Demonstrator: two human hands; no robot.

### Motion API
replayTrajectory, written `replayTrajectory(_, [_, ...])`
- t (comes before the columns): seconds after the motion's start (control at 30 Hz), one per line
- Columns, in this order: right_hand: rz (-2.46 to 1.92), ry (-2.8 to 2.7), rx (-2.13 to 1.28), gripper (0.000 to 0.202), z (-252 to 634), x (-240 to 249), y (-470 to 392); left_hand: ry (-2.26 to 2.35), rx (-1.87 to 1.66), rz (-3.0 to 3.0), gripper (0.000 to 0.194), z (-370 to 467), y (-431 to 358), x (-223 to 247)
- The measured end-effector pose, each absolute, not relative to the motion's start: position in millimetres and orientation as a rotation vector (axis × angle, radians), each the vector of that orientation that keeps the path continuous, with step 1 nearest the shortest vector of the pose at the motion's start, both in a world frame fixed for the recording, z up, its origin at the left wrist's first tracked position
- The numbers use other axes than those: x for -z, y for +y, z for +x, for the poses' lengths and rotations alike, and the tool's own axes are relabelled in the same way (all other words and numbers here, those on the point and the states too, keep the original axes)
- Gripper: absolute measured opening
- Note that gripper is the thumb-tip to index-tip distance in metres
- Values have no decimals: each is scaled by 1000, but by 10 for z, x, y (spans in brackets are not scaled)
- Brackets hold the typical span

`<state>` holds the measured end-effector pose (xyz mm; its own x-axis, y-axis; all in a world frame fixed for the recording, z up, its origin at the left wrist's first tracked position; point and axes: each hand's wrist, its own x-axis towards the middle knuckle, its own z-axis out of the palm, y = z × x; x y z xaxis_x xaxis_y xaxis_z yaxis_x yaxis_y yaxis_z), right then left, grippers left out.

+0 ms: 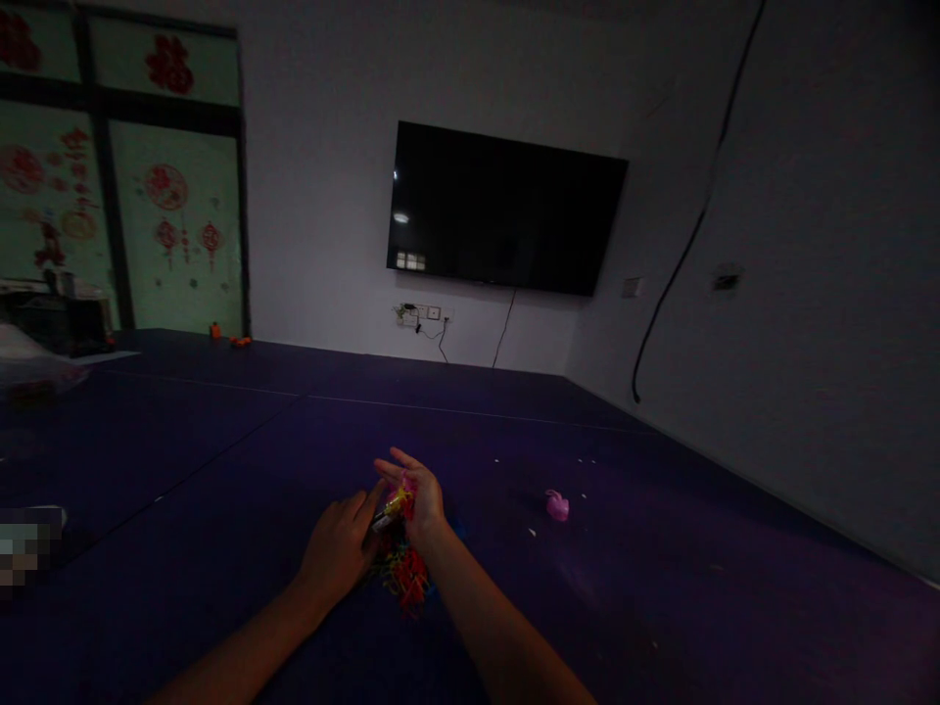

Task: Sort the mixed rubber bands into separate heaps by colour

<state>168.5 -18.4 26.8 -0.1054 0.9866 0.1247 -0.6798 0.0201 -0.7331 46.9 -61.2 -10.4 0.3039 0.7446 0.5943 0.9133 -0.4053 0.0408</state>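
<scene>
My left hand (338, 543) reaches in from the lower left, its fingers closed around a narrow dark thing with a pale edge (383, 519); its kind is hard to make out in the dim light. My right hand (424, 497) is turned palm inward with its fingers stretched out and apart. Against that palm lies a small bunch of yellow, pink and red strands (399, 503), touching the dark thing. Below both hands, a loose heap of red, yellow and green strands (411, 576) rests on the purple floor, partly hidden by my right wrist.
To the right a small pink lump (557, 505) sits on the purple floor (661, 587), with several white scraps around it. Small orange things (240, 342) lie by the door. A pale plastic bag (33, 357) is at the left edge. A cable (680, 264) hangs down the right wall.
</scene>
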Motion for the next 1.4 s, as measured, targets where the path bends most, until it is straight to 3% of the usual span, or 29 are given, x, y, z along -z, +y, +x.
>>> replayTrajectory(0.1, [-522,-798,-1480,48,1702,-292,-184,-1495,725,-2286,50,480,-633,97])
replayTrajectory(0.37, [-439,-776,-1429,90,1731,-240,-154,-1618,796,-2251,52,477,-664,35])
replayTrajectory(0.5, [-468,-819,-1432,99,1760,-183,-123,-1596,827,-2251,52,462,-673,34])
replayTrajectory(0.73, [-528,-997,-1616,88,1840,-125,-93,-1526,873,-2252,57,471,-655,84])
replayTrajectory(1.13, [-509,-596,-1579,27,1638,-199,-193,-1494,762,-2279,47,502,-664,29])
replayTrajectory(1.4, [-742,-805,-1444,51,1696,-276,-158,-1267,796,-2291,38,472,-643,95])
